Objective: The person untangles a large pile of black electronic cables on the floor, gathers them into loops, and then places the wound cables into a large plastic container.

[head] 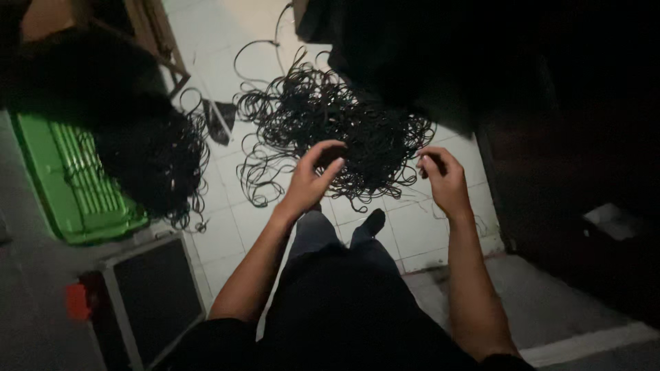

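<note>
A loose tangle of thin black loops (330, 130), bands or cords of some kind, lay heaped on the pale tiled floor (220, 227) just ahead of the person's feet, spread wide enough that single strands strayed out at the edges, which made them easy to pick off one at a time. The left hand (311, 180) hovered over the near edge of the heap with fingers curled and half open, thumb raised, seemingly feeling for a strand; whether it had one pinched I could not tell in the dim light. The right hand (443, 180) was held up beside it, fingertips drawn together on what looked like a thin strand running back toward the heap, a light pinch rather than a fist. The person sat on a low step with knees forward, so the heap stayed within arm's reach. To the left a second, denser dark mass of loops (155, 161) spilled over a green plastic crate (69, 185), kept well apart from the first. A dark flat panel (155, 295) lay nearer the step.
</note>
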